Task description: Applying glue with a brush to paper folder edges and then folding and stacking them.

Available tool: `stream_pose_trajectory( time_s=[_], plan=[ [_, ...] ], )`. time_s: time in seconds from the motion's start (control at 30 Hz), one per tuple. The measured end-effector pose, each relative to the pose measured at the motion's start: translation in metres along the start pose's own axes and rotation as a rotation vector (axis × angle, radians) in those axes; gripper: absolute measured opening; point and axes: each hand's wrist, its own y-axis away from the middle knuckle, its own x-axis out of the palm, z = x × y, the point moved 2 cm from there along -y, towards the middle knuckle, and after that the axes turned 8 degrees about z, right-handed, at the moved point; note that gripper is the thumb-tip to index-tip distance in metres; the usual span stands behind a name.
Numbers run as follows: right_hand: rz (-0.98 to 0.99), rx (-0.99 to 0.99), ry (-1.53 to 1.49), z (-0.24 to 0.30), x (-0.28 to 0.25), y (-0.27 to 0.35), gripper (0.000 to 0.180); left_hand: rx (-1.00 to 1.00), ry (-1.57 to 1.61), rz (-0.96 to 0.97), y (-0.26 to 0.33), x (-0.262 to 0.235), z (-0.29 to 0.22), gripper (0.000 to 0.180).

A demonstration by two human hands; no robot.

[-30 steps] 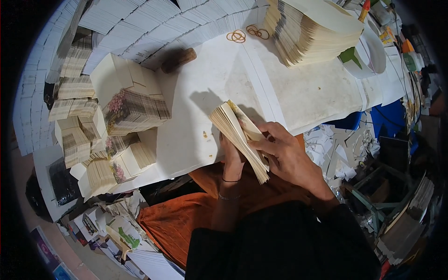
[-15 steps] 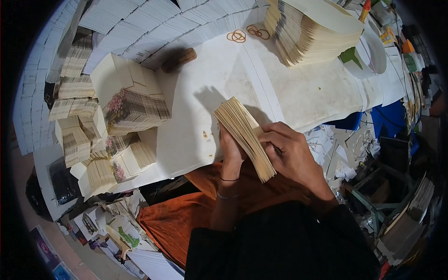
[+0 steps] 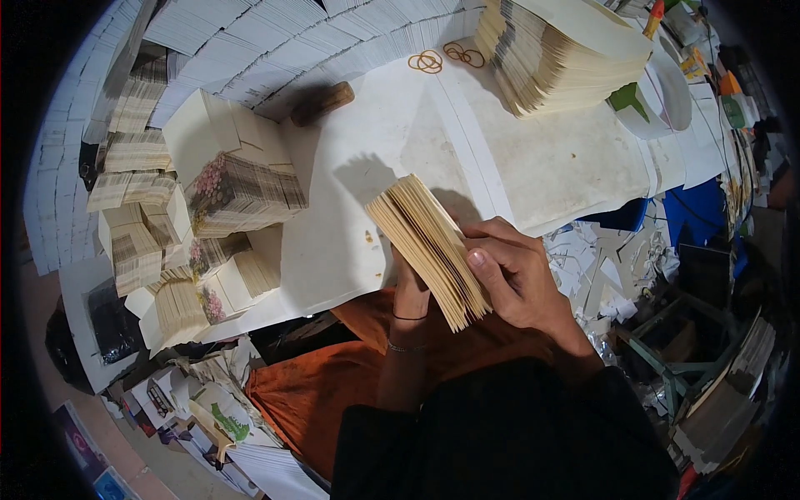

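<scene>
A thick stack of cream folded papers (image 3: 427,254) is held tilted above the front edge of the white-covered table (image 3: 342,225), its layered edges facing up and slightly fanned. My left hand (image 3: 412,285) supports it from beneath and behind; most of those fingers are hidden by the papers. On the right side, my right hand (image 3: 521,271) grips the stack, thumb over the edges and the other fingers behind it. A dark bracelet and a light one circle my left wrist.
Paper stacks printed with pink flowers (image 3: 246,200) fill the table's left side. Farther back are a wooden block (image 3: 323,104), rubber bands (image 3: 426,62) and a tall cream paper stack (image 3: 558,67). White paper bundles (image 3: 283,54) line the back. Scrap paper (image 3: 612,287) lies at right.
The stack has turned so more of its layered edges face up, and it is fanned wider. My right thumb has moved onto the edges; my left fingers are more hidden.
</scene>
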Motion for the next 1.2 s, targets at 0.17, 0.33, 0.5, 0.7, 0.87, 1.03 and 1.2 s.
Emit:
stream_pose_trajectory(
  time_s=[0.17, 0.33, 0.5, 0.7, 0.87, 1.03, 1.2],
  plan=[
    [-0.033, 0.008, 0.084, -0.007, 0.002, 0.001, 0.018, -0.027, 0.026, -0.163, -0.003, 0.013, 0.002, 0.025],
    [-0.131, 0.072, 0.107, -0.007, 0.013, 0.0, 0.031, -0.094, -0.133, -0.414, 0.009, -0.004, 0.015, 0.023],
    [0.022, -0.043, 0.291, -0.008, 0.02, -0.001, 0.055, -0.16, -0.301, -0.67, 0.022, -0.02, 0.018, 0.022],
    [0.078, -0.073, 0.153, 0.004, 0.011, -0.003, 0.049, -0.121, -0.124, -0.519, 0.003, 0.017, 0.005, 0.025],
    [0.095, -0.017, 0.226, 0.003, 0.001, -0.002, 0.044, -0.178, -0.227, -0.653, 0.007, 0.005, 0.005, 0.032],
    [-0.003, -0.016, 0.231, 0.005, -0.002, -0.004, 0.039, -0.197, -0.556, -0.567, 0.021, -0.02, 0.014, 0.032],
    [-0.027, -0.038, 0.218, -0.012, 0.003, 0.0, 0.029, -0.195, -0.559, -0.591, 0.029, -0.03, 0.017, 0.024]
  ],
)
